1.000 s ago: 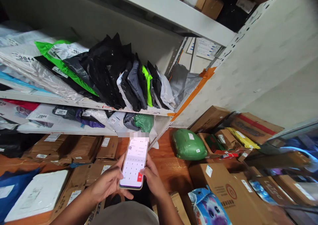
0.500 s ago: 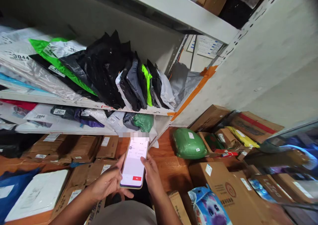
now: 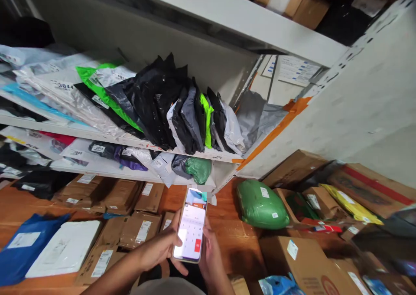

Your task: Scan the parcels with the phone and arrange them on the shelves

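Note:
A smartphone (image 3: 191, 225) with a lit keypad screen and a red button sits low in the middle of the view, held upright. My left hand (image 3: 160, 249) wraps its left edge, the thumb curled under the lower end. My right hand (image 3: 212, 256) grips the right side from below. Behind the phone stands a white shelf rack (image 3: 107, 135) packed with black, grey, green and clear parcel bags (image 3: 169, 108), some with numbered labels.
Cardboard boxes (image 3: 130, 225) lie on the wooden floor under the rack. A green wrapped parcel (image 3: 261, 199) and more cartons (image 3: 302, 260) sit to the right. A blue bag (image 3: 26, 243) and a white mailer (image 3: 65, 247) lie at the left. A white wall (image 3: 357, 108) rises on the right.
The view has swung up and left, so the phone sits lower and further right in the picture. Its screen went from keypad to a plain page and back to a keypad.

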Tool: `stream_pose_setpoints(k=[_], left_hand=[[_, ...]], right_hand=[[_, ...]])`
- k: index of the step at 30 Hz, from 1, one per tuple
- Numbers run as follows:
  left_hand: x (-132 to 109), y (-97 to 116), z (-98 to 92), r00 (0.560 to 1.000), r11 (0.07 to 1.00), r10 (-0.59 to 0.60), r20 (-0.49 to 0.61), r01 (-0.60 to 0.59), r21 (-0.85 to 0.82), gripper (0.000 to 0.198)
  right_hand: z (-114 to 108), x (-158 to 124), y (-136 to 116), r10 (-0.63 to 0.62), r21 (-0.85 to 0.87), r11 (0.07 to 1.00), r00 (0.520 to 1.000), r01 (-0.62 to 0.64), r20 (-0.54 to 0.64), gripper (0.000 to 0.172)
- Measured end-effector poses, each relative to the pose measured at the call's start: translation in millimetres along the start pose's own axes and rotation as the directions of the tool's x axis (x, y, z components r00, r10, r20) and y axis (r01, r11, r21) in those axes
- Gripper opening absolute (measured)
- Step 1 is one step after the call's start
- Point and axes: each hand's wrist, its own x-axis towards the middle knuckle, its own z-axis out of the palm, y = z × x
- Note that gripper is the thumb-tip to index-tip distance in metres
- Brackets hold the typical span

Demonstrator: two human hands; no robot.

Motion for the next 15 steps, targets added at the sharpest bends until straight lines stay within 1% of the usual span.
stream_pose_setpoints(k=[2,4,6,8,10,11,13,15], left_hand=[[4,2,-1.0,0.999,0.999,-0.026,-0.044,0.027,0.018,0.090],[9,3,-4.4,0.996,0.999,-0.044,-0.072,0.044,-0.005,0.092],[14,2,-9.6,0.996,0.999,-0.036,-0.080,0.032,-0.040,0.091],[22,-1,-14.9,0.996,0.999,-0.017,-0.086,0.013,-0.050,0.090],[31,-4,-18.4,0.996,0.999,0.001,-0.084,-0.005,-0.044,0.087],[36,-5,-19.1,0.997,0.999,0.009,-0.082,-0.012,-0.033,0.084],[49,-4,-19.6,0.994,0.999,0.022,-0.105,-0.018,0.041,0.076],[66,2,-22.7,0.977,0.978,0.048,-0.209,-0.003,0.210,0.064]], right_hand=[[-2,5,-1,0.011,0.023,1.000,1.000,-0.011,-0.022,0.044],[-4,10,-5,0.029,0.020,0.999,0.999,-0.029,-0.017,0.048],[-8,16,-11,0.048,-0.033,0.998,0.998,-0.049,-0.030,0.053],[-13,24,-16,0.046,-0.122,0.991,0.997,-0.053,-0.059,0.054],[-19,34,-21,0.041,-0.172,0.984,0.998,-0.048,-0.043,0.051],[-23,40,-22,0.048,-0.158,0.986,0.999,-0.051,-0.018,0.049],[-36,56,-24,0.077,-0.093,0.993,0.997,-0.076,0.008,0.040],[-54,74,-27,0.089,-0.084,0.992,0.996,-0.090,-0.017,0.030]])
